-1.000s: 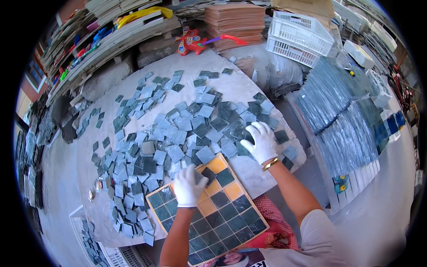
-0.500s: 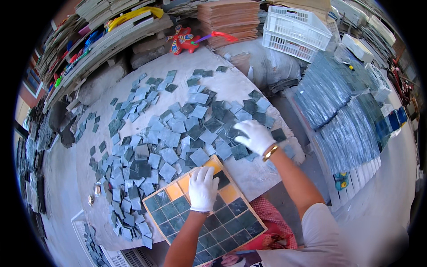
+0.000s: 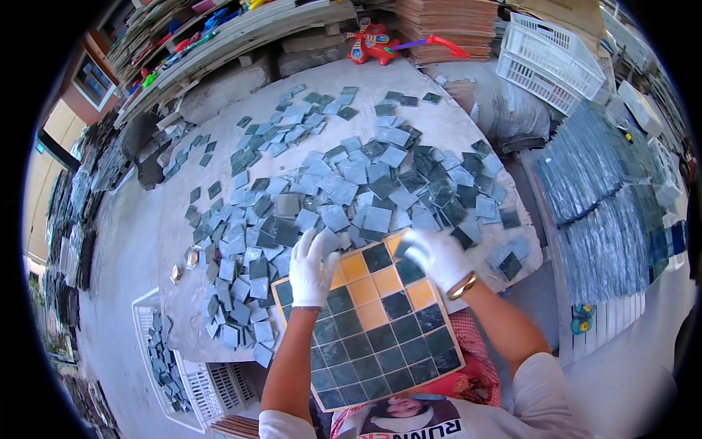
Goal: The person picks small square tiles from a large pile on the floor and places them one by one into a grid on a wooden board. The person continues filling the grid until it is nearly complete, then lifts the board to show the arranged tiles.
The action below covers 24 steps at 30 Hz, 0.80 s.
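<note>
A shallow wooden-edged tray (image 3: 371, 301) lies tilted at the table's near edge, against my lap. Dark green square tiles (image 3: 381, 338) fill most of its grid, while several orange squares of its base show in the upper part. Over the tray's upper left edge is my left hand (image 3: 311, 274), in a white glove, open, its fingers pointing at the loose tiles beyond. My right hand (image 3: 439, 262), also gloved, hovers at the upper right corner. Its fingers are smeared by motion, so whether it holds a tile is unclear. Loose green-grey tiles (image 3: 340, 192) lie heaped just past the tray.
Stacked tile sheets (image 3: 596, 241) stand on the right, with white crates (image 3: 548, 62) behind. A red toy (image 3: 373, 45) sits at the table's far edge near a brown stack (image 3: 446, 29). Lower left, a white crate (image 3: 150, 351) holds tiles.
My right hand has come back from the tile heap to the tray's upper right corner. My left hand has shifted toward the tray's upper left edge. The whole view has turned left.
</note>
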Available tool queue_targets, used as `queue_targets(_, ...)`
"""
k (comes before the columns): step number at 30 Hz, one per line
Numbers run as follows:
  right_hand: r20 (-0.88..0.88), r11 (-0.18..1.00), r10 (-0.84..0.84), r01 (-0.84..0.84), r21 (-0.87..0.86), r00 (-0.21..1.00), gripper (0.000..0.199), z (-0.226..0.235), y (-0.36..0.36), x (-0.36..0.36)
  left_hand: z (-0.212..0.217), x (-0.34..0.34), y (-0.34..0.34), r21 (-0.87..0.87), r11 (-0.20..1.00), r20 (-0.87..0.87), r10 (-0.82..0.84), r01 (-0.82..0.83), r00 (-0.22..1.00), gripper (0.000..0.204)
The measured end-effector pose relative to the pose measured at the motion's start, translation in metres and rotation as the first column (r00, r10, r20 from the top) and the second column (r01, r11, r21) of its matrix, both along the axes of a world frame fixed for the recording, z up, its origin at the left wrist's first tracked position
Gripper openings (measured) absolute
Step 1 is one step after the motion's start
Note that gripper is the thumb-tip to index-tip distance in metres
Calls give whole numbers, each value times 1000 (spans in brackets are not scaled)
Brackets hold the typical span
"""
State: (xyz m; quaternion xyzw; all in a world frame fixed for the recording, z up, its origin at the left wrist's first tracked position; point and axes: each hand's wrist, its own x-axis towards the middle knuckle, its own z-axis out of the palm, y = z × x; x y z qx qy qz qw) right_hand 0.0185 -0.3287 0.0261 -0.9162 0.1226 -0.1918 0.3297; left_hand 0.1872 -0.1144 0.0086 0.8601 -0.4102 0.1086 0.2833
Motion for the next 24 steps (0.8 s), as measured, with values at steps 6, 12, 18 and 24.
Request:
queue_targets(6,-235,914,405,-395,92,883,14,-27,72,7,9,-52,57,-40,997,-125,-69,64,990,33)
queue_targets(12,-265,881,389,-441,-173,882,19,-34,85,-4,-8,-109,63,138,978,-144,-138,158,980,60)
queue_targets(18,-36,966,237,-232,118,971,32,-18,24,-26,-28,-105,36,252,919,-107,-286,304,952,65)
queue_targets(24,9,956,-279,278,-91,960,34,-26,-52,-78,-24,-118,43,288,926,-106,-221,243,969,59)
